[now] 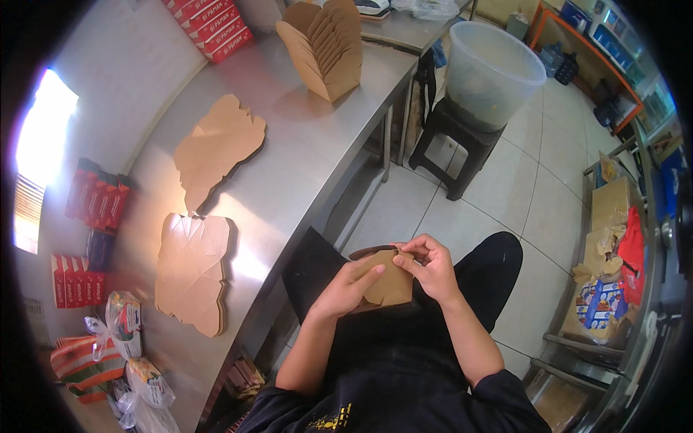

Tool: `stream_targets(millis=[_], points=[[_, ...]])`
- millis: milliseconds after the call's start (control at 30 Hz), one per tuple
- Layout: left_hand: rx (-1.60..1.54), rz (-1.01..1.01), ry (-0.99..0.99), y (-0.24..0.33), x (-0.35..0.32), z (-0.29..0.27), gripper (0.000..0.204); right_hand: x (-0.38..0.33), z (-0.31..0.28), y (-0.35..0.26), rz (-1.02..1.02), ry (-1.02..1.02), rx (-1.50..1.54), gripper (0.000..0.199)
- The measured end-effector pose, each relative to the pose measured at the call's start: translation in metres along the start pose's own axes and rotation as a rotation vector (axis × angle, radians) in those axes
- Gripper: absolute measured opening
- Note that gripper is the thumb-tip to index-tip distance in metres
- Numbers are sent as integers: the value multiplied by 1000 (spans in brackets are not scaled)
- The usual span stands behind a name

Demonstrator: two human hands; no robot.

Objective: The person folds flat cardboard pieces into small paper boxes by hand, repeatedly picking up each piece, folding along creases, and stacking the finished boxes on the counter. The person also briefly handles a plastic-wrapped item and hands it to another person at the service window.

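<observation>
A brown cardboard food box (393, 286), partly folded up, rests in my lap between both hands. My left hand (345, 289) grips its left side, thumb lying along the near panel. At the box's upper right corner, the fingers and thumb of my right hand (431, 265) pinch a flap. A dark inner edge shows at the top of the box. To the left, on the steel table, lie two stacks of flat box blanks, a farther stack (220, 141) and a nearer stack (191, 267). Nested folded boxes (325, 54) stand at the table's far end.
The steel table (289, 144) runs along my left. Red boxes (213, 29) are piled at its back, with more red packs (97, 198) and bagged goods (123, 325) by the wall. A clear plastic tub (494, 65) sits on a black stool (458, 141). Shelving (585, 343) lines the right.
</observation>
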State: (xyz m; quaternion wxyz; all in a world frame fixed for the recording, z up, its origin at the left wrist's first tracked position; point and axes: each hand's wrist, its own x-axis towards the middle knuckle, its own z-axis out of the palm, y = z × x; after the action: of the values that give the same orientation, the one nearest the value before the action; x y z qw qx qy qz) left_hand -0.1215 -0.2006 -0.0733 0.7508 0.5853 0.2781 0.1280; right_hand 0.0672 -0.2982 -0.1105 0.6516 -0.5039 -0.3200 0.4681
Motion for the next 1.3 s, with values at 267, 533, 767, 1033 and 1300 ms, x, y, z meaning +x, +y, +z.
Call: stream_targets(millis=[267, 533, 767, 1033, 1300], points=[[-58, 14, -6, -5, 8, -6, 38, 9, -6, 1, -4, -50, -23, 17], [-133, -34, -13, -3, 10, -9, 39, 11, 0, 0, -81, 19, -125, 12], [-404, -180, -28, 1, 5, -14, 41, 7, -4, -20, -36, -98, -235, 12], [-491, -277, -70, 3, -1, -14, 45, 9, -13, -43, 54, -224, -367, 12], [-445, -311, -190, 1, -9, -11, 51, 27, -31, -46, 285, -450, -308, 25]])
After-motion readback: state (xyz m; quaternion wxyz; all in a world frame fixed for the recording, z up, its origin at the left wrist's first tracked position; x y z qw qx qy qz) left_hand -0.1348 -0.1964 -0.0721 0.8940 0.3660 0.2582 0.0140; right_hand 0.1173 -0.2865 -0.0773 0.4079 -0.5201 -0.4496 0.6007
